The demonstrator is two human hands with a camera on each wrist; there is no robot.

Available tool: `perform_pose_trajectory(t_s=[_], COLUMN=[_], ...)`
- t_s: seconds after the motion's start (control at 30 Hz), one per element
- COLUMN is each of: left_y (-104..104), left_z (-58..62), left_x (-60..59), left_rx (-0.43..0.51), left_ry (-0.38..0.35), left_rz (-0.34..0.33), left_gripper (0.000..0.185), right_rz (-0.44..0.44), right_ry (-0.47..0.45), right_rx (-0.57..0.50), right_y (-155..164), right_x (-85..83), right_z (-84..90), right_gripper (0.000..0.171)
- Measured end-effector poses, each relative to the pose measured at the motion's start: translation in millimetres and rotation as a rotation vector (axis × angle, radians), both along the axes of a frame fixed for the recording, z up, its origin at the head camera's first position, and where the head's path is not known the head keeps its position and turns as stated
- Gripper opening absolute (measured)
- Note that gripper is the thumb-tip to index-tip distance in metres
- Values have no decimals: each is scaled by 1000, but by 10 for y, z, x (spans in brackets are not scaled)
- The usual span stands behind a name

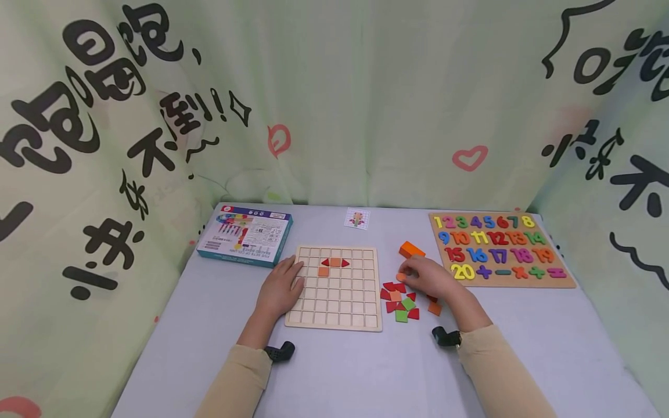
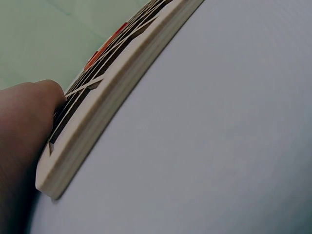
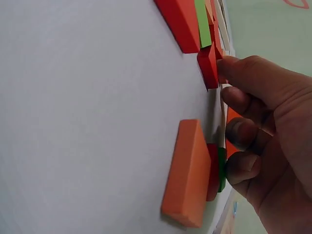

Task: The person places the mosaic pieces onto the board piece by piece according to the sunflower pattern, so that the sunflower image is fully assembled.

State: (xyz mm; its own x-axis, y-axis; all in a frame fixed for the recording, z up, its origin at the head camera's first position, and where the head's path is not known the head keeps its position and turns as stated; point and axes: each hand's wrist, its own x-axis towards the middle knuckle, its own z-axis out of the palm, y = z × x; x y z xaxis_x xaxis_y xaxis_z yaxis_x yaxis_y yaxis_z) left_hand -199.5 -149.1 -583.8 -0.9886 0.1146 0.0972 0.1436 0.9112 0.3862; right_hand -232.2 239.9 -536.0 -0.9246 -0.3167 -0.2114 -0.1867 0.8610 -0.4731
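- Leftmost on the counter (image 1: 172,342): a blue game box (image 1: 244,234), lying flat near the back-left corner, well apart from the hands.
- Next, the left hand (image 1: 280,288) rests flat on the left edge of the wooden grid board (image 1: 337,288), fingers straight and relaxed, holding nothing. From the left wrist view the thumb presses against the board's rim; it reads as steadying the board.
- On the board: two red triangles flanking an orange square (image 1: 335,262) in the upper rows, another orange square (image 1: 323,271) just below and left. Most cells are bare, so I judge the filling is at an early stage.
- Behind the board, a small pattern card (image 1: 358,219) lies near the back edge.
- Right of the board: a loose pile of tiles (image 1: 399,302), red, orange and green, touching one another.
- The right hand (image 1: 428,277) sits over the pile's far edge, fingers curled, pinching an orange piece (image 1: 401,277) at the fingertips. The right wrist view shows curled fingers among the tiles, though the pinch itself is unclear there.
- An orange block (image 1: 411,250) lies just behind that hand.
- Far right: a number puzzle board (image 1: 499,249), untouched.
- Step in hand, as I judge it: picking a tile. The next move calls for carrying it left and seating it squarely in a cell.
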Motion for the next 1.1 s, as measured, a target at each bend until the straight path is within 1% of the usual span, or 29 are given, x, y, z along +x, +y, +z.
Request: perform_pose_trajectory(t_s=[0.13, 0.23, 0.5, 0.6, 0.73, 0.9, 1.1], left_y=[3, 5, 10, 7, 7, 7, -4], left_z=[-4, 0, 29, 26, 13, 5, 3], left_x=[1, 4, 15, 11, 7, 6, 4], left_rx=[-6, 0, 10, 7, 6, 9, 11], left_ry=[14, 11, -6, -10, -11, -12, -10], left_rz=[2, 3, 1, 3, 5, 5, -9], left_gripper=[53, 53, 53, 53, 53, 54, 53], right_rz=[4, 18, 39, 51, 70, 85, 100], right_ry=[22, 35, -2, -10, 4, 19, 8], right_rx=[-3, -15, -55, -69, -81, -72, -98], right_y=[-7, -25, -176, -276, -421, -648, -945], right_x=[12, 13, -5, -9, -19, -39, -89], right_z=[0, 19, 140, 181, 235, 271, 185], right_gripper=[25, 26, 24, 25, 27, 28, 23])
